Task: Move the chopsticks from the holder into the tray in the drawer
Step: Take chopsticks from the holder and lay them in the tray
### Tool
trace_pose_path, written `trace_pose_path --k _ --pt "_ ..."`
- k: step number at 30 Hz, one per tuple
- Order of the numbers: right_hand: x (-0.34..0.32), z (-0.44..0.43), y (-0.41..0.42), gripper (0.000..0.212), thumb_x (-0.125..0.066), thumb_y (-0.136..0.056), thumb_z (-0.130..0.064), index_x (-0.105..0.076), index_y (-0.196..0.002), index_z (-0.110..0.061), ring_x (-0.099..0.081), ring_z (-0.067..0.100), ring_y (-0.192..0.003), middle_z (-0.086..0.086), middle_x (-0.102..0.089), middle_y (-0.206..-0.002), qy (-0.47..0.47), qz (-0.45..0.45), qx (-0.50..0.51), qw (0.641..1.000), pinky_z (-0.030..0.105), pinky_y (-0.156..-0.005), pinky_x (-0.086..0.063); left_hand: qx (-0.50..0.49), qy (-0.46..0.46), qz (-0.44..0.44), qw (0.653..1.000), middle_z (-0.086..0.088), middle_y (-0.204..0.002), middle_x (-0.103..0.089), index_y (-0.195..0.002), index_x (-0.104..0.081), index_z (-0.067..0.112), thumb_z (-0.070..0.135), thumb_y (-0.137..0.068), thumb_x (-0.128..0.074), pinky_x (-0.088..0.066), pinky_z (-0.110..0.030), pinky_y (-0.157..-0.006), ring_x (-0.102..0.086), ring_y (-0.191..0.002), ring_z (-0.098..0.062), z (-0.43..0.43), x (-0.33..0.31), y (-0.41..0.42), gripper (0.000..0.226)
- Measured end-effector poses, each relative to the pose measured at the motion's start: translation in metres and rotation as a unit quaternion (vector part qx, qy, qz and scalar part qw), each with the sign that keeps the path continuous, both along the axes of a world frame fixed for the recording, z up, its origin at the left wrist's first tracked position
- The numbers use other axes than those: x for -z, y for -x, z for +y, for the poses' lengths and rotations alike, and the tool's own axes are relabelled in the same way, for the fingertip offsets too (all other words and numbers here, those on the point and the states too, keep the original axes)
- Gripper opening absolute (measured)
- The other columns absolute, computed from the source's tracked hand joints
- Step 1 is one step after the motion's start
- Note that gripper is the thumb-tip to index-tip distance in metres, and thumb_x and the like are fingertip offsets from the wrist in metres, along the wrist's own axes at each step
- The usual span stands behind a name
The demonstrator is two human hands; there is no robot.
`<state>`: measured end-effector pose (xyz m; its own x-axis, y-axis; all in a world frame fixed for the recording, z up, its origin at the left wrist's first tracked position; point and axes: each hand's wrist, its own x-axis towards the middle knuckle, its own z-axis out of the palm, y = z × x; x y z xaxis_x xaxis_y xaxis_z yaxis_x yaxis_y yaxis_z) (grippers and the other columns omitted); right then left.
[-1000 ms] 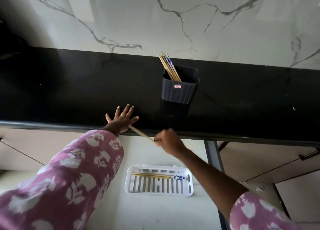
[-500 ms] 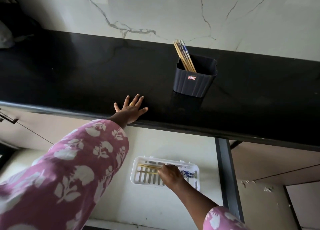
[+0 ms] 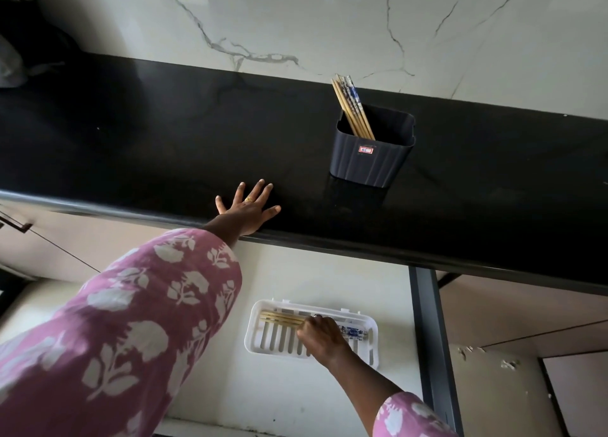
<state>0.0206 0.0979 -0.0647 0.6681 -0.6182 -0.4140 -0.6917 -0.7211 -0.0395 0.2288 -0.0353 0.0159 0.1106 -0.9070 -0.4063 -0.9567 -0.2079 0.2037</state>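
A dark ribbed holder (image 3: 368, 160) stands on the black counter (image 3: 158, 140) with several bamboo chopsticks (image 3: 352, 107) leaning to its left side. Below, a white slotted tray (image 3: 256, 325) lies in the open drawer (image 3: 263, 400). More chopsticks (image 3: 279, 317) lie lengthwise along the tray's far side, their blue-patterned ends to the right. My right hand (image 3: 320, 334) is down in the tray, its fingers curled over the middle of those chopsticks. My left hand (image 3: 246, 206) lies flat on the counter's front edge with fingers spread, holding nothing.
A marble-patterned wall rises behind the counter. The drawer's dark side rail (image 3: 431, 338) runs along the right of the tray. Closed cabinet fronts sit left and right, with a handle (image 3: 19, 226) at the far left.
My right hand came down from counter height with a chopstick into the tray and now rests over the chopsticks there. The left hand stayed flat on the counter.
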Motion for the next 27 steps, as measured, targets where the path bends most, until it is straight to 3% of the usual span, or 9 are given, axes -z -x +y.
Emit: trace_pose_path --k 2,3,4,6,10,15,18,22,27 --pt "0.001 -0.005 0.004 0.027 -0.084 -0.039 -0.005 -0.068 -0.060 -0.010 -0.067 0.023 -0.058 0.007 -0.067 -0.061 0.046 -0.004 -0.037 0.998 0.022 -0.048 -0.050 -0.001 -0.001 0.001 1.000 0.018 -0.157 0.018 -0.149 0.009 0.040 0.060 -0.096 -0.022 0.004 -0.065 -0.110 0.020 -0.146 -0.021 0.000 -0.001 0.000 0.065" --pt "0.006 -0.010 0.007 0.032 -0.085 -0.027 -0.011 -0.064 -0.050 -0.014 -0.061 0.015 -0.045 -0.001 -0.061 -0.049 0.060 -0.016 -0.025 0.998 0.017 -0.039 -0.044 -0.002 -0.002 0.002 1.000 0.018 -0.157 0.018 -0.149 0.009 0.040 0.060 -0.096 -0.022 0.004 -0.065 -0.110 0.020 -0.146 -0.021 0.001 -0.001 0.000 0.065" --pt "0.005 -0.017 0.010 0.030 -0.083 -0.027 -0.013 -0.062 -0.048 -0.016 -0.057 0.011 -0.040 -0.004 -0.057 -0.046 0.074 -0.052 -0.015 0.996 0.015 -0.036 -0.040 -0.002 -0.001 0.002 1.000 0.018 -0.157 0.018 -0.149 0.009 0.040 0.060 -0.096 -0.022 0.004 -0.065 -0.110 0.019 -0.146 -0.021 0.001 -0.002 0.000 0.065" --pt "-0.011 -0.028 0.011 0.016 -0.073 -0.050 -0.008 -0.063 -0.056 -0.018 -0.056 0.013 -0.044 -0.004 -0.057 -0.052 0.155 -0.137 -0.031 0.978 0.019 -0.038 -0.041 -0.004 0.004 0.006 1.000 0.018 -0.157 0.017 -0.149 0.008 0.040 0.060 -0.096 -0.022 0.004 -0.065 -0.110 0.019 -0.146 -0.020 0.002 -0.002 0.002 0.064" --pt "-0.071 -0.075 0.001 0.018 -0.052 -0.082 -0.007 -0.063 -0.067 -0.010 -0.058 0.026 -0.055 0.007 -0.059 -0.061 0.275 -0.402 0.077 0.870 0.034 -0.047 -0.046 -0.010 0.006 0.010 1.000 0.019 -0.157 0.017 -0.149 0.007 0.041 0.060 -0.096 -0.024 0.005 -0.064 -0.111 0.019 -0.146 -0.019 0.003 -0.002 0.003 0.064" --pt "-0.160 -0.154 0.002 0.016 -0.057 -0.079 -0.006 -0.069 -0.070 -0.011 -0.063 0.023 -0.053 0.004 -0.067 -0.064 0.454 -0.438 0.149 0.761 0.026 -0.044 -0.048 -0.005 0.002 0.007 1.000 0.018 -0.157 0.018 -0.149 0.009 0.041 0.061 -0.096 -0.022 0.004 -0.064 -0.111 0.019 -0.146 -0.019 0.004 -0.003 0.001 0.065" --pt "-0.201 -0.196 0.007 0.015 -0.056 -0.080 0.001 -0.069 -0.072 -0.002 -0.067 0.030 -0.062 0.015 -0.070 -0.070 0.387 -0.444 0.264 0.764 0.028 -0.047 -0.049 -0.005 0.003 0.007 1.000 0.019 -0.157 0.019 -0.149 0.009 0.041 0.061 -0.096 -0.023 0.004 -0.064 -0.111 0.019 -0.146 -0.019 0.003 -0.003 0.002 0.065" --pt "-0.212 -0.251 0.014 0.014 -0.058 -0.086 -0.006 -0.070 -0.083 0.002 -0.068 0.035 -0.084 0.022 -0.071 -0.086 0.253 -0.382 0.407 0.790 0.040 -0.072 -0.058 -0.008 0.001 0.008 1.000 0.019 -0.156 0.019 -0.149 0.009 0.041 0.060 -0.096 -0.023 0.004 -0.064 -0.111 0.020 -0.146 -0.019 0.000 -0.001 0.001 0.065" --pt "-0.200 -0.297 0.015 0.022 -0.070 -0.083 -0.015 -0.066 -0.096 0.002 -0.066 0.028 -0.096 0.022 -0.066 -0.112 0.141 -0.338 0.474 0.801 0.031 -0.076 -0.052 -0.010 0.004 0.000 1.000 0.019 -0.156 0.020 -0.148 0.010 0.042 0.061 -0.096 -0.022 0.003 -0.064 -0.111 0.020 -0.146 -0.018 -0.002 0.003 0.000 0.065"
